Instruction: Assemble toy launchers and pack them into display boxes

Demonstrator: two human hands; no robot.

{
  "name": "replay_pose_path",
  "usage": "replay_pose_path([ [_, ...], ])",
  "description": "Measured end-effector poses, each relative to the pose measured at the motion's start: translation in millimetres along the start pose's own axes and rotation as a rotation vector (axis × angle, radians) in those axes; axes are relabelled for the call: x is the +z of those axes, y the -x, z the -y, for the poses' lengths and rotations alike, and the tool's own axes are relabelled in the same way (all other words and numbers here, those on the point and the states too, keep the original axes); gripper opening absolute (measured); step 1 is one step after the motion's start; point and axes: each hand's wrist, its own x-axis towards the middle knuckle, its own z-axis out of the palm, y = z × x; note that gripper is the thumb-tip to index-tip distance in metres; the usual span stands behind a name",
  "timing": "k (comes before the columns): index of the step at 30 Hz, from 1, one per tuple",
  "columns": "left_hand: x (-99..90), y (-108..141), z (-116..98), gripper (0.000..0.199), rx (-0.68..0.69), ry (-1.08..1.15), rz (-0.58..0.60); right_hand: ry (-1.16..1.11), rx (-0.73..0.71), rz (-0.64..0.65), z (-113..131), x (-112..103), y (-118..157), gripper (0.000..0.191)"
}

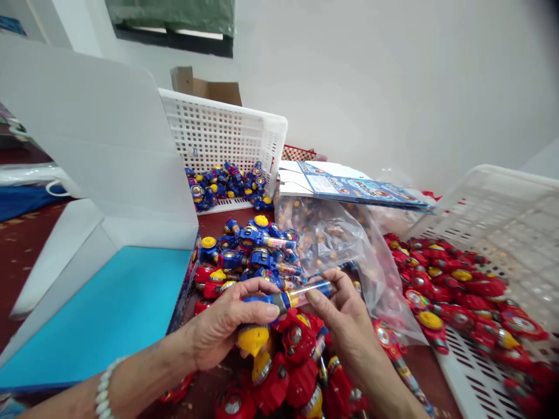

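Clear tube (299,296) crosswise (aimed rightward)

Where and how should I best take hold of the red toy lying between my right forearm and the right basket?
The red toy is probably best gripped by its slim tube, from above on your near side: the tube points toward you; its wider end lies farther away.

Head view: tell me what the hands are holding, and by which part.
A blue toy with a clear tube. The left hand grips it at the grey collar; the right hand holds the tube near its blue far end.
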Motion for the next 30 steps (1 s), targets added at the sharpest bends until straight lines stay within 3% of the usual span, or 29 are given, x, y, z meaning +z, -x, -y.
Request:
replay_pose_path([
  [4,-2.3,0,-2,0.039,-0.035,-0.003,0.026,0.281,0.022,0.217,15,-11,10,0.030],
  [8,0.9,-2,1,0.039,0.049,-0.188,0.025,0.365,0.023,0.254,16,-16,12,0.029],
  [13,7.4,-3,2,0.030,0.528,-0.908,-0.040,0.106,0.190,0.203,-2,-17,11,0.035],
  [15,7.4,-3,-2,0.035,0.626,-1.066,-0.002,0.071,0.271,0.217,-4,-18,12,0.036],
  [18,4.9,-2,-10,0.038,0.504,-1.044,0.047,0.285,0.231,0.251,0,-24,16,0.033],
  [22,1.3,-2,-11,0.039,0.202,-0.826,0.059,0.764,-0.238,0.238,6,-31,21,0.025],
  [23,0.8,-3,-9,0.040,0.169,-0.799,0.068,0.838,-0.297,0.242,6,-32,21,0.022],
  [25,0.8,-3,-3,0.039,0.234,-0.849,0.085,0.884,-0.240,0.286,5,-33,21,0.022],
  [28,1.5,-2,0,0.034,0.464,-1.061,0.093,0.766,0.001,0.365,5,-31,20,0.030],
  [30,0.7,-1,-3,0.032,0.500,-1.124,0.123,0.729,0.068,0.382,6,-29,20,0.032],
])
